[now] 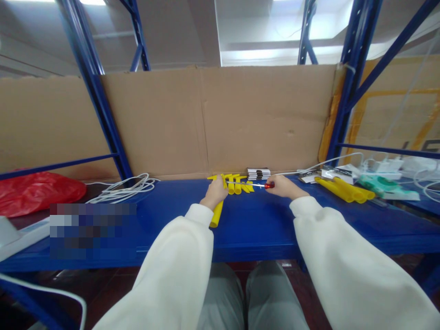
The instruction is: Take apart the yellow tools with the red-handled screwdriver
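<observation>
My left hand (213, 191) is closed around a yellow tube (216, 215), whose near end sticks out below the fingers toward the front edge. Closed on the red handle of a screwdriver (269, 185) is my right hand (282, 186). The metal shaft runs left, and its tip comes close to my left hand; whether it touches the tube is hidden. Several yellow tube-like pieces (238, 187) lie just behind and under the shaft. Behind the handle stands a small stack of black-and-white packets (258, 173).
The blue shelf (250, 229) is backed by cardboard (261, 119) between blue posts. At left lie coiled white cable (129, 189) and a red plastic bag (41, 190). More yellow tubes (345, 190), a green-and-white package (387, 185) and a power strip (381, 172) are at right.
</observation>
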The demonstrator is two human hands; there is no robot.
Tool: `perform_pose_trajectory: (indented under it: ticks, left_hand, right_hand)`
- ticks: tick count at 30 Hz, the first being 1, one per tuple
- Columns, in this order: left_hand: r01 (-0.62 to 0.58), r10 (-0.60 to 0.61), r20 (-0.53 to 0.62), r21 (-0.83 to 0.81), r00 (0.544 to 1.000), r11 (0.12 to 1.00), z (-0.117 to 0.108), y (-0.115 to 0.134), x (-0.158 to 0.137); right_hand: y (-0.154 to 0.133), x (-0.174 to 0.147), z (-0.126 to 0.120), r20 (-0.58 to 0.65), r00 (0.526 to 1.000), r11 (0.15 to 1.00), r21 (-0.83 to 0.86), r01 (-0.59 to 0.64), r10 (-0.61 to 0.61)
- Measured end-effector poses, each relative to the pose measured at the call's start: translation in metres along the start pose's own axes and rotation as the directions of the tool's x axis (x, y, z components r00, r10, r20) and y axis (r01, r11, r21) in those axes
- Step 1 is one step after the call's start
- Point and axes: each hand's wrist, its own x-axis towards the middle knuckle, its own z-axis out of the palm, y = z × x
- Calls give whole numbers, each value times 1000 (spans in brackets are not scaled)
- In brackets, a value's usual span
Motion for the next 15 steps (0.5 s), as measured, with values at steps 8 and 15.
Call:
perform_pose_trajectory:
  ticks: [8, 15]
  left_hand:
    - [-29, 41, 38, -279, 998, 960, 4, -9, -8]
    - [-35, 52, 44, -327, 998, 944, 4, -10, -10]
  right_hand:
    - [-4, -4, 2, 9, 996, 994, 63, -90, 89]
    - [-10, -5, -1, 61, 990, 990, 41, -133, 130]
